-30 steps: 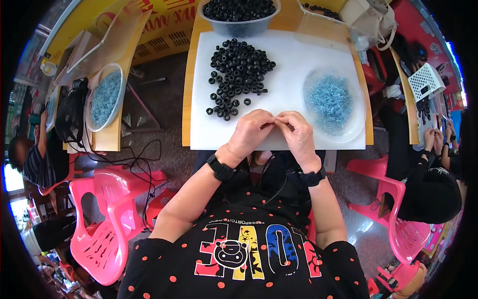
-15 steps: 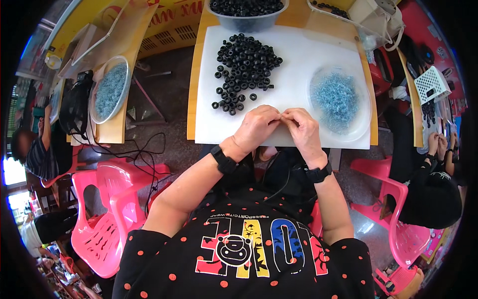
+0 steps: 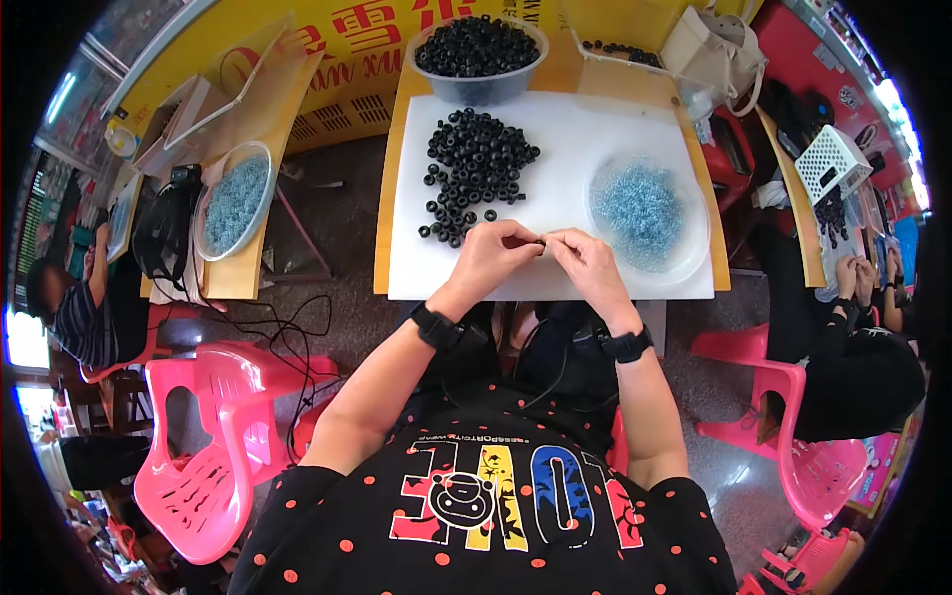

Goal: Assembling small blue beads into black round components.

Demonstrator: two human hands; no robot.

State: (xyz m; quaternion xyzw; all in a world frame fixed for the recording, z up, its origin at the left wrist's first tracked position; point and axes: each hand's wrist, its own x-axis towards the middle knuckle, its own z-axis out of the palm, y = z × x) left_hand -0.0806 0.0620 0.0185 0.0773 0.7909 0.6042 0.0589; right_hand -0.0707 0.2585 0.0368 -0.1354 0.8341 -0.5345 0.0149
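Over the near edge of the white board (image 3: 555, 129), my left hand (image 3: 494, 258) is closed in a pinch on a small black bead (image 3: 540, 244). My right hand (image 3: 588, 266) meets it there, thumb and fingertips pinched together at the bead; anything finer between them is too small to make out. Just beyond my left hand lies a loose pile of black ring-shaped beads (image 3: 481, 159). Right of my right hand, tiny pale blue beads (image 3: 638, 213) fill a round clear tray (image 3: 700, 248).
A clear tub (image 3: 476, 91) heaped with black beads stands at the table's far end, a cream bag (image 3: 706, 55) to its right. Side tables carry another tray of blue beads (image 3: 238, 203) and a white perforated basket (image 3: 831, 159). Pink chairs (image 3: 203, 476) and other seated people flank me.
The view has tilted up, showing more of the far end. My fingertips have parted slightly, and a black bead now shows between them.
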